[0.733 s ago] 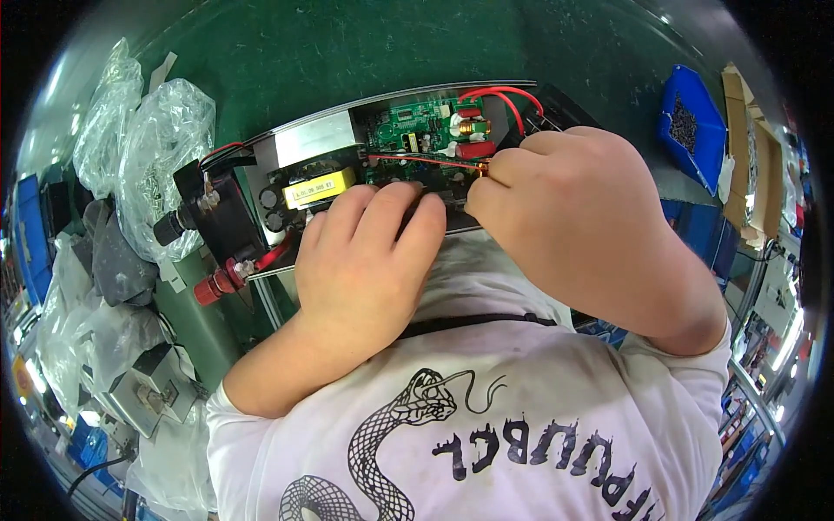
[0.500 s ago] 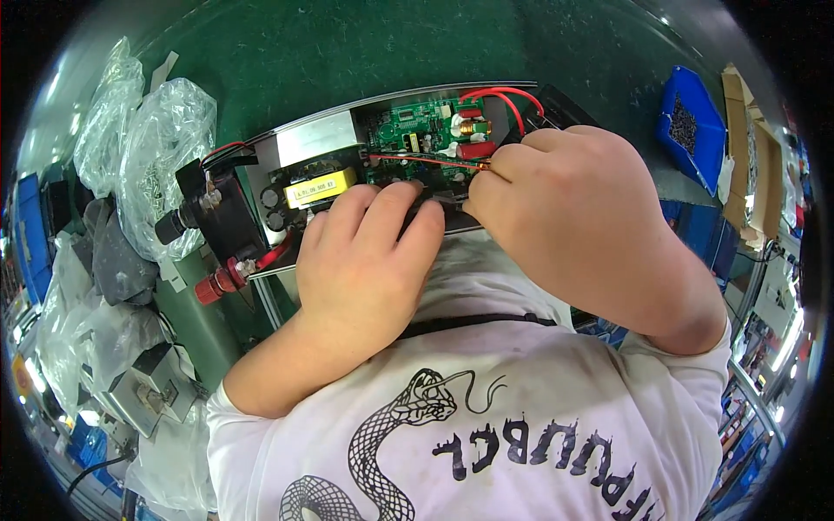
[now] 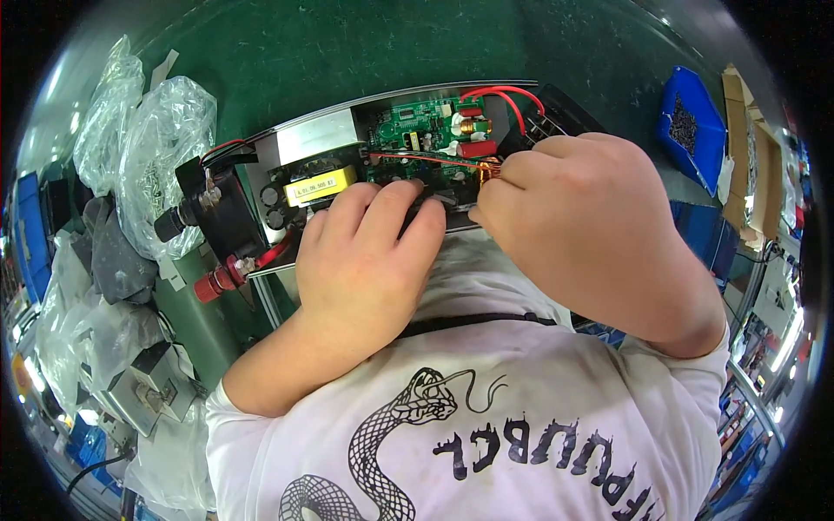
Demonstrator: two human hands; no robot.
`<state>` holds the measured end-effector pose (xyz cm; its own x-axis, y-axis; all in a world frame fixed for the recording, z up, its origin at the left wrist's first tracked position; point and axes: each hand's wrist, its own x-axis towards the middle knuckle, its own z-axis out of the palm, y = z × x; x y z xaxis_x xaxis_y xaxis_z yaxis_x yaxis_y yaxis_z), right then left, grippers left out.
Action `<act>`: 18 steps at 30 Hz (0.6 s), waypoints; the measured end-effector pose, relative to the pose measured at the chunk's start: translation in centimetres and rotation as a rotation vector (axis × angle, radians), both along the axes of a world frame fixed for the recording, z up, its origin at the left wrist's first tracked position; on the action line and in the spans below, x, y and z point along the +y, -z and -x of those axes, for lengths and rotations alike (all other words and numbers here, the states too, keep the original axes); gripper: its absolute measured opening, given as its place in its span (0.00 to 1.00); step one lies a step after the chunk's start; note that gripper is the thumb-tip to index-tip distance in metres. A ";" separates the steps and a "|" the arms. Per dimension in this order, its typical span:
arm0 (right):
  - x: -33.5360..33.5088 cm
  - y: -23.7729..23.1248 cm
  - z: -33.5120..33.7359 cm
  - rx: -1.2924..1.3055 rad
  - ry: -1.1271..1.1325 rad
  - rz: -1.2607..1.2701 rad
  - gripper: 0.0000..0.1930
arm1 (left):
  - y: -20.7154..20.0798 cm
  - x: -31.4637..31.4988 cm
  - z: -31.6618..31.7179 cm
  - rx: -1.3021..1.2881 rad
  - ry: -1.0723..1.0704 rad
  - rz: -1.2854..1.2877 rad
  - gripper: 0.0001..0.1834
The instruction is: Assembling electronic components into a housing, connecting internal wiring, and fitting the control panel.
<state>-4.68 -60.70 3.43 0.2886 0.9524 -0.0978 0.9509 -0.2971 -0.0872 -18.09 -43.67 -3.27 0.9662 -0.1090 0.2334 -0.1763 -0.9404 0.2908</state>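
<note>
An open metal-cased power unit (image 3: 317,135) lies before me, with a green circuit board (image 3: 408,122), a yellow-wrapped transformer (image 3: 321,186) and a black and a red terminal post (image 3: 217,284) at its left end. My left hand (image 3: 369,256) is bent over the unit's near edge, gripping it, its fingertips down among the parts and partly hidden. At the right end, my right hand (image 3: 569,208) is curled closed beside a copper-wire coil (image 3: 491,169). Whatever its fingers pinch is hidden behind the knuckles. A thin red wire (image 3: 426,157) runs across the board towards the coil.
Thick red wires (image 3: 508,92) arch from the board to a black end part (image 3: 556,113). A blue bin of small dark parts (image 3: 684,128) stands at right, near cardboard (image 3: 751,156). Clear plastic bags (image 3: 165,165) and a boxy metal part (image 3: 152,386) crowd the left side.
My right hand has shifted slightly right, and more of the copper coil shows beside its fingers. The left hand and the power unit have stayed in place.
</note>
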 end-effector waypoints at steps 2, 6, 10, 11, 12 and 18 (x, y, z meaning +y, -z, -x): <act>0.1 0.3 0.0 0.004 -0.002 0.053 0.05 | 0.0 0.0 0.0 0.011 -0.006 0.014 0.16; 0.3 0.4 -0.2 0.010 0.010 0.156 0.03 | 0.0 0.0 0.0 0.016 -0.002 0.010 0.16; 0.2 0.3 0.1 -0.015 0.000 0.146 0.01 | 0.0 0.0 0.0 0.009 0.002 0.015 0.16; 0.2 0.3 0.1 -0.031 -0.007 0.135 0.01 | -0.1 0.0 -0.1 0.013 0.004 0.024 0.17; 0.2 0.3 0.2 -0.030 -0.008 0.134 0.01 | -0.1 -0.1 -0.1 0.014 0.004 0.023 0.17; 0.3 0.4 0.3 -0.075 -0.010 0.079 0.01 | -0.8 -0.2 -0.3 0.097 -0.009 0.029 0.22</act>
<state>-5.01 -60.43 3.06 0.2888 0.9453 -0.1515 0.9567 -0.2910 0.0080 -17.78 -43.88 -2.48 0.9854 -0.0947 0.1413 -0.1375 -0.9327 0.3335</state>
